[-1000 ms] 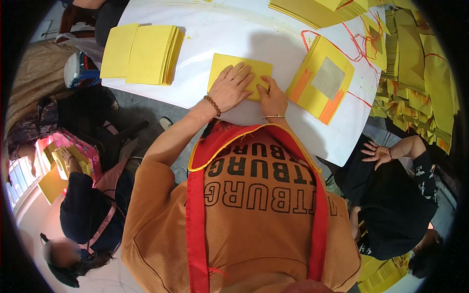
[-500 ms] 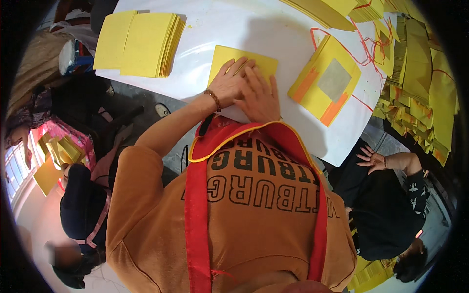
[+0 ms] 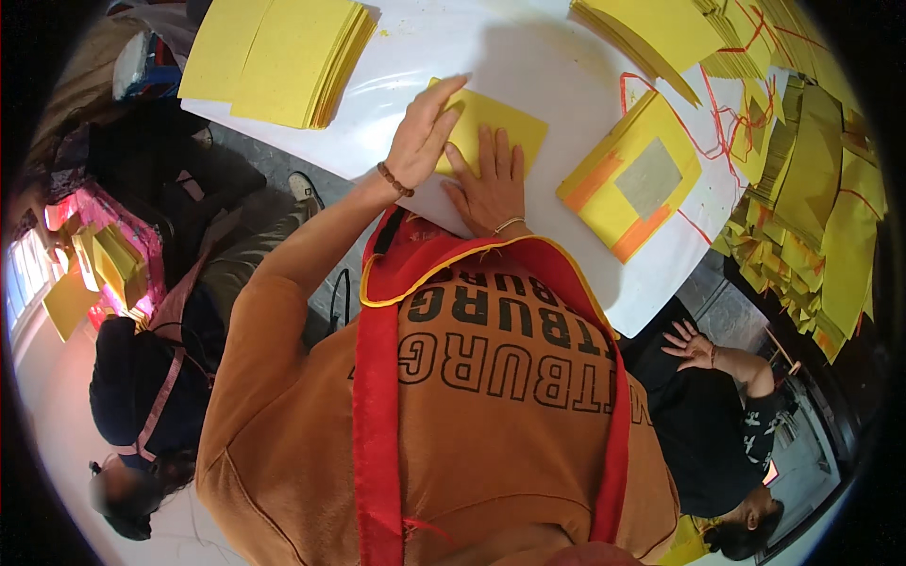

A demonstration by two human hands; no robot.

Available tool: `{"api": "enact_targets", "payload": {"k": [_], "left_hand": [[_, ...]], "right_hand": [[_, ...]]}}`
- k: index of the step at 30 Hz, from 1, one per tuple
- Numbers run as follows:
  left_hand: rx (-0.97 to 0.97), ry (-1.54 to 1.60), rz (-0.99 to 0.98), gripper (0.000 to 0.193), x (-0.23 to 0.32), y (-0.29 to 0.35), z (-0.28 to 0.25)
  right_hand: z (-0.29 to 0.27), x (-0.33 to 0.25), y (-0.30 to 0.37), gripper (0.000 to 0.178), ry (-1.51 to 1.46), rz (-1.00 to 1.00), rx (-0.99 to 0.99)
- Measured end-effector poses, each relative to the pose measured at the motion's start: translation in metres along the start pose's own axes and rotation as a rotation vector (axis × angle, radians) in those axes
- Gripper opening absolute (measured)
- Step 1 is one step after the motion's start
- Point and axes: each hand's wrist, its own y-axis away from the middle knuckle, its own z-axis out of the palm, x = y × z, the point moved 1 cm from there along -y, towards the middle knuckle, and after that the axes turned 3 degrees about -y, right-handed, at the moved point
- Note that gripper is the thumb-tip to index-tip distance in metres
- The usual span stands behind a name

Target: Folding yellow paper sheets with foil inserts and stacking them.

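A yellow paper sheet (image 3: 524,118) lies on the white table in front of me, perhaps folded; I cannot tell how many layers it has. My left hand (image 3: 425,135) stands on its edge along the sheet's left side, fingers stretched out and holding nothing. Flat on the sheet's near part rests my right hand (image 3: 491,182), its fingers spread. To the right is a yellow paper bundle (image 3: 593,184) with orange strips and a grey square (image 3: 648,179) on top. A thick stack of yellow paper (image 3: 288,66) sits at the far left of the table.
Red string (image 3: 727,127) trails over the white table (image 3: 566,274) at the right. More yellow paper stacks (image 3: 651,38) lie at the far right, with a large heap (image 3: 802,189) beyond. One person (image 3: 151,387) is at the left, and another person's hand (image 3: 691,346) shows at the right.
My hands have come apart from their overlap on the sheet. The left moved to the sheet's left edge; the right now presses flat nearer me. The whole view has shifted slightly.
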Motion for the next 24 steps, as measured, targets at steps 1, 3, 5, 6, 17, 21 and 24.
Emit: {"api": "enact_targets", "payload": {"k": [1, 3, 5, 6, 17, 21, 24], "left_hand": [[0.007, -0.004, -0.004, 0.044, -0.002, -0.004, 0.000], [-0.015, -0.432, 0.182, 0.049, -0.002, -0.011, 0.003], [-0.050, -0.460, 0.192, 0.047, -0.001, -0.011, 0.007], [-0.016, -0.416, 0.174, 0.046, -0.003, -0.012, 0.007], [-0.503, -0.874, 0.325, 0.077, 0.011, 0.018, -0.001], [-0.500, -0.894, 0.392, 0.075, 0.017, 0.018, 0.002], [-0.491, -0.932, 0.381, 0.074, 0.021, 0.019, 0.004]], "right_hand": [[-0.002, -0.001, -0.001, 0.055, -0.003, -0.008, -0.002], [-0.004, -0.002, -0.004, 0.049, 0.011, 0.038, -0.029], [-0.005, 0.000, -0.005, 0.050, -0.010, 0.043, -0.024], [-0.008, 0.001, -0.006, 0.051, -0.028, 0.050, -0.007], [-0.001, 0.010, 0.000, 0.042, -0.143, 0.034, 0.129], [-0.037, 0.069, -0.011, 0.027, -0.442, -0.085, 0.196], [-0.084, 0.123, -0.044, 0.024, -0.060, -0.045, 0.372]]}}
